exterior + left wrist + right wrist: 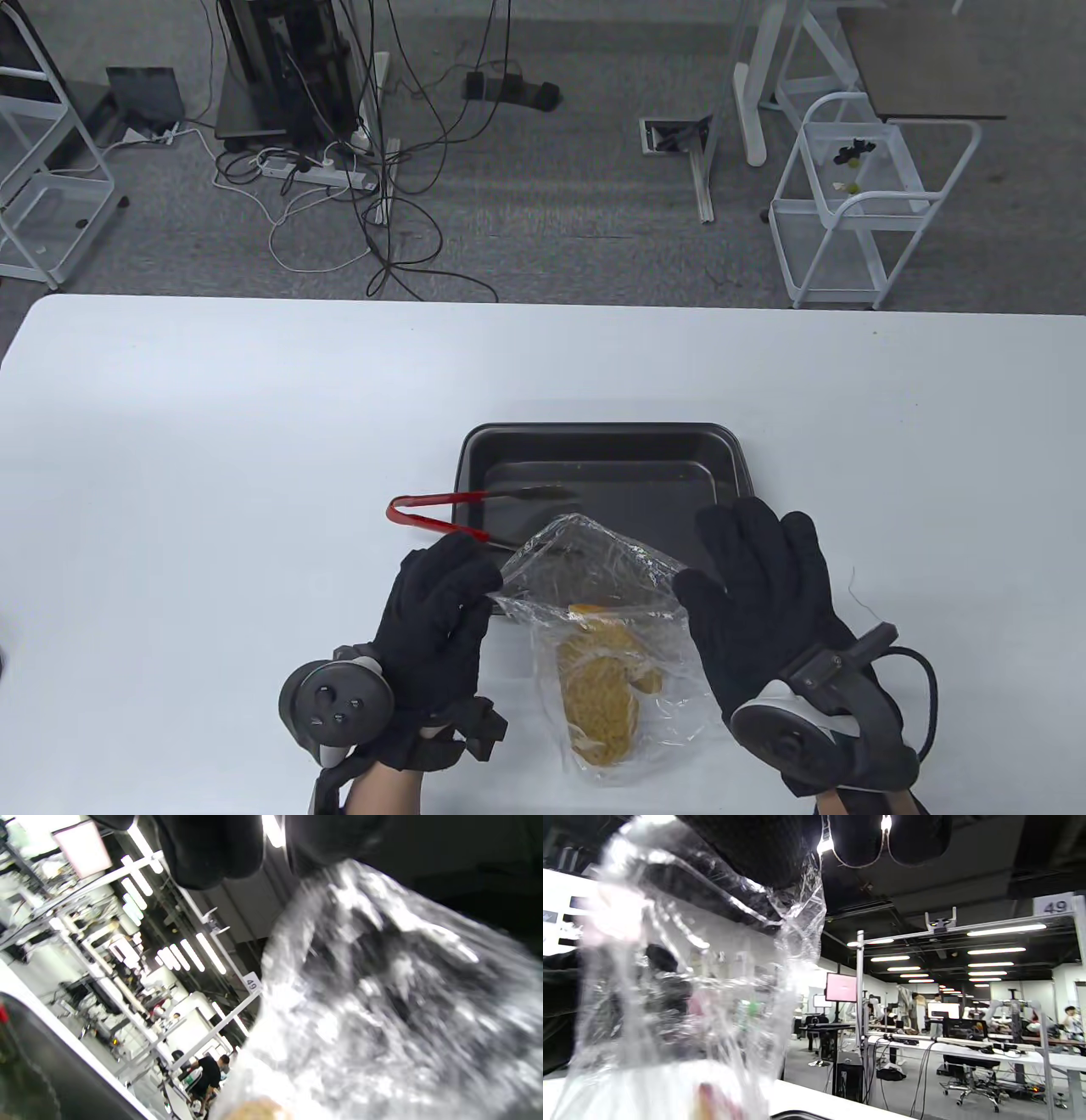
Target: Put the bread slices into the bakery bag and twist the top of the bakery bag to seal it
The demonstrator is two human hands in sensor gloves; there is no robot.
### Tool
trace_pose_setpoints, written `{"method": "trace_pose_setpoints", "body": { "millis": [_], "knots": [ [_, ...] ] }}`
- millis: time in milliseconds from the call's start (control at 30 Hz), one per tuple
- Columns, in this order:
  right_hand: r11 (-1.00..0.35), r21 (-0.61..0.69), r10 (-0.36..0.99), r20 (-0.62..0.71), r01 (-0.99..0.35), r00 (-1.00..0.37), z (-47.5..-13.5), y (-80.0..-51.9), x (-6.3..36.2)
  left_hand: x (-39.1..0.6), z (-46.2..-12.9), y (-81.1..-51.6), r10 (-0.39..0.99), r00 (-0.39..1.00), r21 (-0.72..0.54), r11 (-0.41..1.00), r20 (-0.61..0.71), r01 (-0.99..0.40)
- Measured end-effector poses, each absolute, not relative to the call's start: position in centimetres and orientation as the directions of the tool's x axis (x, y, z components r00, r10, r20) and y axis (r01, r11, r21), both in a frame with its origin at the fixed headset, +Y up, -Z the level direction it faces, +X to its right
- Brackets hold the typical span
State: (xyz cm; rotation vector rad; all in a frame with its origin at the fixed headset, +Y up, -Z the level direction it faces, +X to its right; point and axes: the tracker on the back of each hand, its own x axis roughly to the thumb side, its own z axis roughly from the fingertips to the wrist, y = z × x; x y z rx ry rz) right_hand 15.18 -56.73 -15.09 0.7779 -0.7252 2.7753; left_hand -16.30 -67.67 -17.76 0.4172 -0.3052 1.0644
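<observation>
Both hands are at the clear bag (607, 620), which stands at the near edge of the white table (212, 441) with the bread slices (604, 688) inside. The left hand (437, 624) pinches the bag's top left edge. The right hand (759, 594) has its fingers mostly straight and its thumb against the top right edge. Just behind the bag sits a dark tray (602, 475), with red-handled tongs (450, 514) lying across its left rim.

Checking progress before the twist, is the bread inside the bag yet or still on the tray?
Inside. The bread slices show through the clear bag; the tray holds only the tongs.
</observation>
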Motion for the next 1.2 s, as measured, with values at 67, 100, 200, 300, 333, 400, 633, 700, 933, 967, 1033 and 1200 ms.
{"method": "trace_pose_setpoints", "body": {
  "millis": [67,100,200,300,333,400,633,700,933,967,1033,1200],
  "knots": [
    [-0.862,-0.418,0.026,0.527,-0.286,-0.849,-15.4,-57.0,15.1,-16.3,-18.6,-69.0,0.860,0.339,0.020,0.359,0.383,-0.933],
    [-0.864,-0.421,0.019,0.523,-0.278,-0.852,-15.5,-57.1,15.0,-16.2,-19.2,-69.9,0.899,0.270,-0.096,0.319,0.345,-0.943],
    [-0.865,-0.433,-0.015,0.527,-0.253,-0.850,-15.7,-57.5,14.8,-15.2,-21.0,-72.9,0.970,0.169,-0.417,0.227,0.173,-0.880],
    [-0.829,-0.478,-0.037,0.564,-0.290,-0.825,-15.1,-57.3,14.7,-13.2,-22.0,-75.5,0.969,0.232,-0.536,0.243,0.089,-0.809],
    [-0.811,-0.499,-0.050,0.579,-0.305,-0.814,-14.9,-57.2,14.7,-12.8,-22.2,-75.8,0.964,0.249,-0.539,0.257,0.089,-0.802],
    [-0.762,-0.545,-0.091,0.625,-0.350,-0.775,-13.9,-56.9,14.5,-11.9,-22.5,-76.3,0.958,0.264,-0.580,0.278,0.111,-0.765],
    [-0.534,-0.668,-0.189,0.692,-0.518,-0.697,-11.2,-56.3,14.0,-10.9,-22.5,-76.1,0.989,0.068,-0.658,0.139,0.132,-0.740],
    [-0.481,-0.698,-0.196,0.676,-0.531,-0.710,-11.0,-56.5,13.9,-10.5,-22.3,-76.0,0.991,0.039,-0.667,0.117,0.130,-0.736],
    [-0.455,-0.757,-0.186,0.595,-0.468,-0.782,-11.6,-56.9,14.2,-10.1,-21.1,-74.8,0.986,0.059,-0.409,0.118,0.156,-0.905],
    [-0.469,-0.760,-0.159,0.574,-0.450,-0.804,-11.9,-56.8,14.5,-10.3,-20.7,-74.4,0.983,0.071,-0.356,0.129,0.171,-0.925],
    [-0.511,-0.749,-0.096,0.536,-0.420,-0.839,-12.7,-56.8,15.2,-10.8,-20.3,-74.0,0.973,0.117,-0.269,0.169,0.200,-0.948],
    [-0.723,-0.534,0.213,0.431,-0.439,-0.877,-15.6,-57.6,17.8,-11.8,-20.0,-73.9,0.972,0.133,-0.158,0.164,0.192,-0.974]
  ]
}}
